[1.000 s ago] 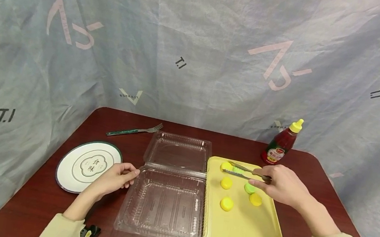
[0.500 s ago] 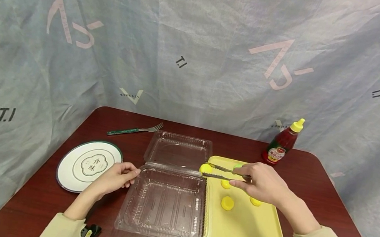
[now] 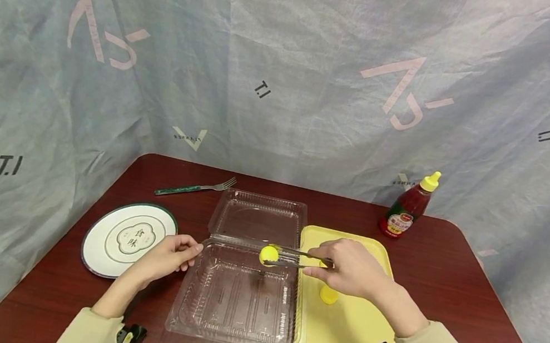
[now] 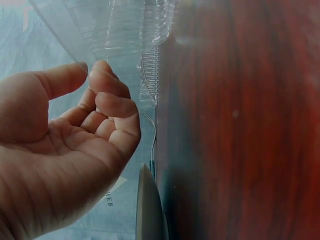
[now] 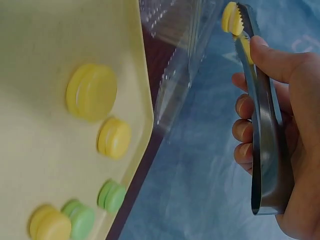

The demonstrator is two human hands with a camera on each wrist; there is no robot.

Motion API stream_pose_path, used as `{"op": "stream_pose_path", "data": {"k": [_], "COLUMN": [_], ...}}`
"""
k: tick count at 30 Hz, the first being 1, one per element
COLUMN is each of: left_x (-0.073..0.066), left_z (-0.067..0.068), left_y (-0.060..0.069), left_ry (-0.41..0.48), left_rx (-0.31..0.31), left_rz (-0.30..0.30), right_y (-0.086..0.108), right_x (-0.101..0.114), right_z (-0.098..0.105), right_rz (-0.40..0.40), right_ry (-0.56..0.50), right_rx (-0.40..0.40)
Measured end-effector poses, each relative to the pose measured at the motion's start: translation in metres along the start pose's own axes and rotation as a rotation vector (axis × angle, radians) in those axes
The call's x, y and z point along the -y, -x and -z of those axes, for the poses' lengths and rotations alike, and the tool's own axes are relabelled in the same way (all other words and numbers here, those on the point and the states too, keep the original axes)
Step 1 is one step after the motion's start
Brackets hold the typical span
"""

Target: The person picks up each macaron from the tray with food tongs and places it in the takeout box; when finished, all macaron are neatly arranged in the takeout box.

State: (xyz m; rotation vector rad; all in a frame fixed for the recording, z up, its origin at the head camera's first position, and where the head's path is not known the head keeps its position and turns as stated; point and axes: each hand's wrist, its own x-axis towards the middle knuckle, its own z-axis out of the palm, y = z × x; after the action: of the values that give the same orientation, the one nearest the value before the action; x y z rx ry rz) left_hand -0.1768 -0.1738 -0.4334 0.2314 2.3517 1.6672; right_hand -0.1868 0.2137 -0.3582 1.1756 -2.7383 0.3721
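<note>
My right hand [image 3: 353,266] grips metal tongs [image 5: 270,150]. Between the serrated tips of the tongs sits a yellow macaron [image 3: 269,256], held above the back of the open clear plastic container [image 3: 241,296]. With thumb and forefinger my left hand [image 3: 170,258] pinches the container's left rim; in the left wrist view the thumb and fingertips [image 4: 105,80] meet at the plastic edge. To the right, a yellow tray [image 3: 353,336] carries several macarons, among them a yellow one [image 5: 92,92] and a green one [image 5: 112,196]. In the head view my right hand hides most of them.
A white plate [image 3: 107,238] lies left of the container, partly behind my left hand. A fork [image 3: 192,188] lies behind it. A red sauce bottle [image 3: 406,213] stands at the back right. Behind the table hangs a grey curtain [image 3: 284,83].
My right hand has lifted the yellow macaron off the tray's far left corner with the tongs and carried it left over the container. My left hand stays in place.
</note>
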Motion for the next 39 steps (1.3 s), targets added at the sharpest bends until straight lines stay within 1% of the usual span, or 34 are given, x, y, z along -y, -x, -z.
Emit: {"op": "stream_pose_path", "data": {"k": [7,13,27,36,39], "left_x": [0.0,-0.001,0.0,0.0,0.0], "left_z": [0.0,0.0,0.001,0.001,0.001], "left_y": [0.001,0.001,-0.001,-0.002,-0.002], "left_ry": [0.007,0.005,-0.001,-0.012,-0.014], "left_rx": [0.003,0.002,-0.004,-0.003,-0.004], "left_rz": [0.002,0.0,-0.002,-0.015,-0.016], "right_y": [-0.011,-0.018,-0.034,-0.042,-0.044], "right_x": [0.013,0.023,0.036,0.043,0.044], "right_z": [-0.014,-0.025,-0.048,-0.057,-0.059], "right_rz": [0.036,0.031,0.021,0.019,0.028], "right_ry": [-0.015,0.009,0.002,0.009,0.018], "right_rx": [0.028,0.051,0.119,0.152,0.152]}}
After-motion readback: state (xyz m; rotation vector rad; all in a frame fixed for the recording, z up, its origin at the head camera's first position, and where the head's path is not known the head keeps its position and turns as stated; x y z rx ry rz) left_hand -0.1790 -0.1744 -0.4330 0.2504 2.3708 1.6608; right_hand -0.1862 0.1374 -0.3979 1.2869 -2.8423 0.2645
